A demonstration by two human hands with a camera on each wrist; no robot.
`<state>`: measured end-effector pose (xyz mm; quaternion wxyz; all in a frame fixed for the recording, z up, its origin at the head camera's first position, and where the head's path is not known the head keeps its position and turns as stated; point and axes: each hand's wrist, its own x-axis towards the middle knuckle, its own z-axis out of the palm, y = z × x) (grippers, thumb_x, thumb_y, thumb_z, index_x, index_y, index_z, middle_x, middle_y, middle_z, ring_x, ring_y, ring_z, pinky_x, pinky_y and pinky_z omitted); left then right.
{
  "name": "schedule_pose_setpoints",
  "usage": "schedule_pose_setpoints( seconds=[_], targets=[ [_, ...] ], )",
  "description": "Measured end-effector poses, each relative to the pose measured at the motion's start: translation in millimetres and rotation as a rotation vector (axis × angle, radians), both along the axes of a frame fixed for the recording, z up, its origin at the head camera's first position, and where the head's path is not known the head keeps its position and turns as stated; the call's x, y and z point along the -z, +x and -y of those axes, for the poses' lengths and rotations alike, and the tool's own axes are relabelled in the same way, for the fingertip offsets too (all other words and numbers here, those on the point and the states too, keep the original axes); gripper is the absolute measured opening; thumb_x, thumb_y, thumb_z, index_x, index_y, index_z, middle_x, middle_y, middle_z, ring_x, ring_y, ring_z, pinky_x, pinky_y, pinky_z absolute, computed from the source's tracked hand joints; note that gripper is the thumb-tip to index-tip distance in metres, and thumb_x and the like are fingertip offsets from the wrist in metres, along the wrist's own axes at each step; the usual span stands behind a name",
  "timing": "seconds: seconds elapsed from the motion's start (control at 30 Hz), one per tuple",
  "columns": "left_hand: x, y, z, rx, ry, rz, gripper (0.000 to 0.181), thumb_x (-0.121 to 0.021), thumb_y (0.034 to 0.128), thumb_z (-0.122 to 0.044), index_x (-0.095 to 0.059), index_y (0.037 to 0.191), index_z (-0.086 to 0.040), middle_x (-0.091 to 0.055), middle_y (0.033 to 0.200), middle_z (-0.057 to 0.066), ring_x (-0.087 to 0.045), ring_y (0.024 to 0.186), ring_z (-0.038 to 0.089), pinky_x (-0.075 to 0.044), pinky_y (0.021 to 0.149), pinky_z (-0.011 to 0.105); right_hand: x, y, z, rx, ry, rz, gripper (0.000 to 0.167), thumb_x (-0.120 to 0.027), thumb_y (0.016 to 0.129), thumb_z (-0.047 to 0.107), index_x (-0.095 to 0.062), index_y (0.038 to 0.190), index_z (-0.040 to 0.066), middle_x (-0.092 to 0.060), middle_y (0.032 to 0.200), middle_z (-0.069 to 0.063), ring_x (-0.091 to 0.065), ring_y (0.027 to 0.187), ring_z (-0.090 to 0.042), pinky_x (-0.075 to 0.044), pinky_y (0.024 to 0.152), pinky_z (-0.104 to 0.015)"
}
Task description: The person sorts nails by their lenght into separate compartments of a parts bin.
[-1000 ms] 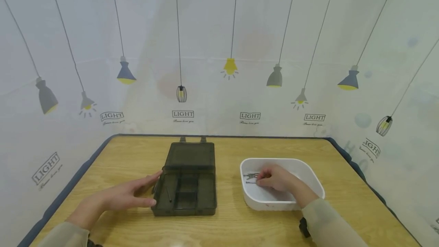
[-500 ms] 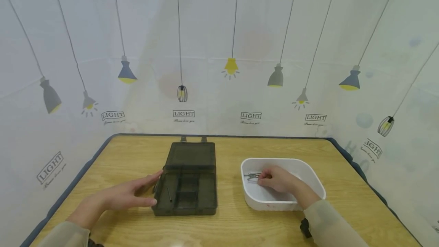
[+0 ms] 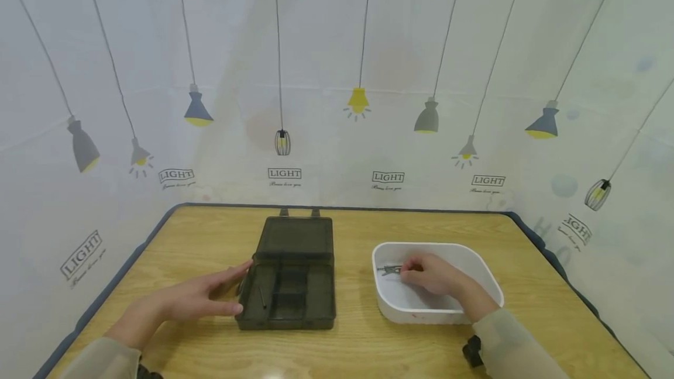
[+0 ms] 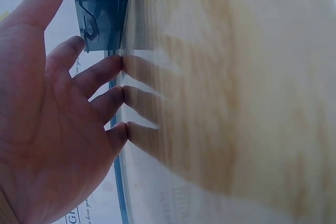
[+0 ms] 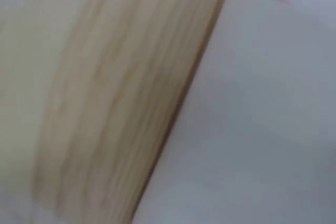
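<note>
In the head view, my right hand [image 3: 433,274] reaches into a white tray [image 3: 421,317], thumb and forefinger pinched together at the right end of a small pile of thin grey nails [image 3: 389,269]. Whatever lies between those fingertips is hidden. A dark see-through divided box [image 3: 319,294] stands to the left with its lid [image 3: 299,236] laid back. One nail [image 3: 263,297] lies in its left compartment. My left hand [image 3: 197,298] rests spread at the box's left side, thumb and forefinger at its edge; the left wrist view shows the other fingertips touching the tabletop.
The wooden table [image 3: 347,347] runs between and around the box and the tray. Two latches [image 3: 315,213] stick out beyond the lid's far edge. A white curtain [image 3: 337,151] printed with lamps hangs behind. The right wrist view shows only the tabletop and the tray's blurred white wall [image 5: 252,129].
A nail that lay apart near my right fingertips is no longer seen separately, and the pile looks more bunched. My left hand stays at the box. The whole view has shifted slightly.
</note>
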<state>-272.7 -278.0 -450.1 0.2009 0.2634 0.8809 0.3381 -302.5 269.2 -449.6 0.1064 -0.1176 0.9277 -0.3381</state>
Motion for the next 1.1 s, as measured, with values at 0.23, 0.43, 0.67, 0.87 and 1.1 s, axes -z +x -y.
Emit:
schedule_pose_setpoints(
  seconds=[0.23,0.43,0.67,0.87,1.1],
  targets=[
    [0.0,-0.4,-1.6,0.000,0.002,0.000,0.092,-0.072,0.1065,-0.046,-0.017,0.178,-0.029,-0.029,0.181,0.015,-0.021,0.168,0.048,-0.027,0.133,0.059,-11.1,2.1,-3,0.014,-0.070,0.046,0.011,-0.071,0.108,0.022,-0.071,0.107,0.011,-0.067,0.098,-0.003,-0.060,0.091,-0.020,-0.051,0.079,-0.033],
    [-1.6,0.1,-3.0,-0.007,0.020,0.032,0.093,-0.072,0.1066,-0.046,-0.016,0.178,-0.026,-0.027,0.182,0.016,-0.011,0.169,0.052,-0.017,0.131,0.075,-21.9,4.0,-5,0.019,-0.118,0.038,0.020,-0.069,0.109,0.023,-0.077,0.123,0.010,-0.075,0.111,-0.008,-0.064,0.096,-0.022,-0.057,0.081,-0.034],
    [-2.6,0.1,-2.5,-0.012,0.030,0.062,0.092,-0.071,0.1072,-0.045,-0.016,0.179,-0.027,-0.025,0.182,0.016,-0.009,0.169,0.053,-0.017,0.132,0.076,-32.3,9.5,-3,0.038,-0.155,0.000,0.028,-0.067,0.111,0.028,-0.077,0.134,0.016,-0.076,0.123,-0.009,-0.064,0.106,-0.025,-0.056,0.086,-0.037],
    [-1.8,0.2,-0.8,-0.010,0.005,0.033,0.091,-0.071,0.1069,-0.047,-0.017,0.178,-0.028,-0.028,0.182,0.014,-0.012,0.169,0.050,-0.022,0.133,0.065,-38.0,11.6,5,0.058,-0.247,-0.007,0.034,-0.067,0.111,0.032,-0.072,0.137,0.011,-0.074,0.123,-0.016,-0.065,0.108,-0.031,-0.058,0.088,-0.040],
    [-0.3,-0.3,-0.5,-0.010,0.018,0.025,0.093,-0.072,0.1062,-0.047,-0.017,0.178,-0.026,-0.027,0.182,0.016,-0.009,0.168,0.053,-0.015,0.132,0.074,-54.5,14.2,30,0.039,-0.300,-0.068,0.031,-0.071,0.109,0.029,-0.073,0.132,0.009,-0.069,0.109,-0.014,-0.062,0.090,-0.025,-0.057,0.075,-0.032]
  ],
)
